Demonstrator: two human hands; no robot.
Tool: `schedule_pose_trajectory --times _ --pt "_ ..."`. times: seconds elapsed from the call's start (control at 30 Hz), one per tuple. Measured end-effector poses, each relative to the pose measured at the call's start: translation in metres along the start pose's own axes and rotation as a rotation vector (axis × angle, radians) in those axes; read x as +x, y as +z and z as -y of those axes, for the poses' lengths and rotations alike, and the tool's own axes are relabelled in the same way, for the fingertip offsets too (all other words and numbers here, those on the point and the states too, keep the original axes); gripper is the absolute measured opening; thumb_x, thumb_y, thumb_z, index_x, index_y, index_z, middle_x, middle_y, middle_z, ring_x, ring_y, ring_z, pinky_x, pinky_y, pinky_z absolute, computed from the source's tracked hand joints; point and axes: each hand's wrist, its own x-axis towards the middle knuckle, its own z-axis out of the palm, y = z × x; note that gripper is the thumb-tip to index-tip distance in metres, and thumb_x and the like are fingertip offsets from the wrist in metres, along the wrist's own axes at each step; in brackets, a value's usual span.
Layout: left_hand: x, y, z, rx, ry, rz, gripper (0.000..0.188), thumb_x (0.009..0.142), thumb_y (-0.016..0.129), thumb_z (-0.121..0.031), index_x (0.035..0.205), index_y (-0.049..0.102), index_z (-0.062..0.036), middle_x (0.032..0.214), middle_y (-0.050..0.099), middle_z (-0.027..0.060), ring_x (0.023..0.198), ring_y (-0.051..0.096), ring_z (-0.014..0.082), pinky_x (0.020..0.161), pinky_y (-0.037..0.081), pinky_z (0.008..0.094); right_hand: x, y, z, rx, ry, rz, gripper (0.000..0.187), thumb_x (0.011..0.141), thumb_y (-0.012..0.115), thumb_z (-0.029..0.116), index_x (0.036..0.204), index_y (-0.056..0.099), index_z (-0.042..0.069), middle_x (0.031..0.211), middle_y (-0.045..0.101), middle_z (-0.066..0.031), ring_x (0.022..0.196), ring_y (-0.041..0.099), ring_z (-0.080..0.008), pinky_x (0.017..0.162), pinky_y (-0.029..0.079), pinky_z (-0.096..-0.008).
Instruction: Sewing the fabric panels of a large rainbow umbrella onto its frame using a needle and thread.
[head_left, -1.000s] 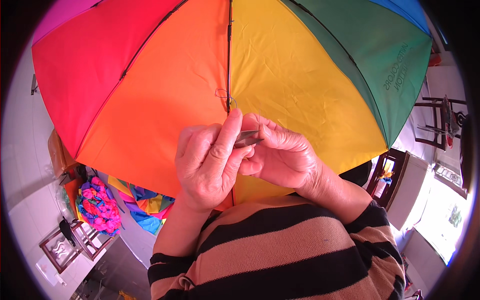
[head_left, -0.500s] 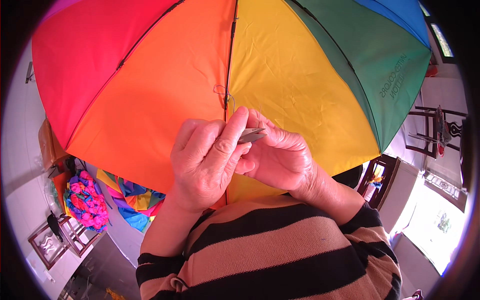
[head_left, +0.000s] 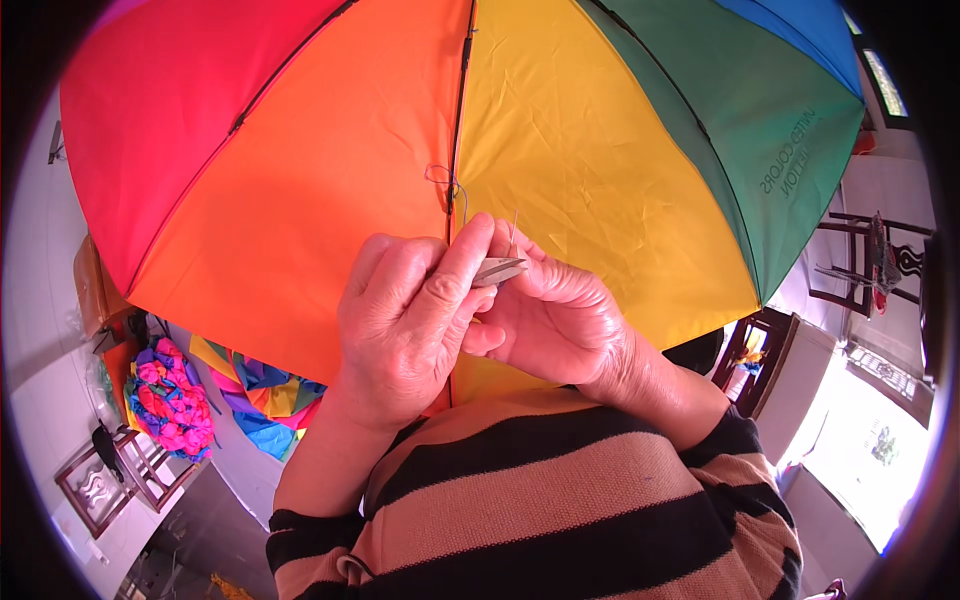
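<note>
My left grip [head_left: 405, 315] pinches small snips [head_left: 498, 271], my right grip [head_left: 560, 320] a needle [head_left: 515, 230]; if the snips slip, they could nick me or the thread [head_left: 466, 205].

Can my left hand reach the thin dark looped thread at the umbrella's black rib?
Likely yes: nothing visible blocks the looped thread beyond your left hand, though it's holding pointed metal snips.

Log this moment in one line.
left hand holds thread snips | right hand pinches needle | open rainbow umbrella ahead | thread looped by black rib
</note>
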Motion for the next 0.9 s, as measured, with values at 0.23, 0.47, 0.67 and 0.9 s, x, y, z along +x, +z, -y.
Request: schedule_pose_trajectory --times 0.23,0.47,0.67,0.9 --pt "-0.003 0.000 0.001 0.016 -0.023 0.021 0.035 0.084 0.066 -0.002 0.118 0.063 0.0049 0.086 0.057 0.0073 0.073 0.057 0.0157 0.061 0.049 0.0264 -0.001 0.000 -0.001 0.005 -0.003 -0.006 0.008 0.094 0.059 0.019 0.100 0.055 0.015 0.096 0.056 0.0014 0.088 0.050 -0.0119 0.073 0.040 -0.0281" --pt "-0.003 0.000 0.000 0.029 -0.011 0.038 0.036 0.084 0.066 -0.003 0.119 0.062 0.0048 0.085 0.059 0.0071 0.072 0.056 0.0168 0.062 0.048 0.0277 -0.004 0.005 -0.006 0.050 -0.010 -0.040 0.006 0.095 0.057 0.019 0.100 0.055 0.015 0.096 0.056 0.0015 0.088 0.052 -0.0115 0.073 0.040 -0.0282" --pt "-0.006 0.000 0.001 0.024 -0.023 0.022 0.048 0.074 0.068 0.000 0.121 0.061 0.0013 0.081 0.056 0.0038 0.071 0.052 0.0202 0.062 0.046 0.0305 -0.002 0.006 -0.010 0.045 -0.032 -0.042 0.005 0.096 0.055 0.018 0.100 0.056 0.015 0.096 0.057 0.0020 0.089 0.055 -0.0111 0.073 0.040 -0.0285" --pt "-0.006 -0.001 0.002 0.044 -0.011 0.013 0.044 0.075 0.068 0.000 0.118 0.062 0.0024 0.077 0.054 0.0034 0.068 0.051 0.0200 0.061 0.046 0.0302 -0.001 0.005 -0.012 0.037 -0.038 -0.070 0.003 0.096 0.055 0.019 0.097 0.056 0.015 0.095 0.057 0.0016 0.090 0.055 -0.0114 0.073 0.040 -0.0286"
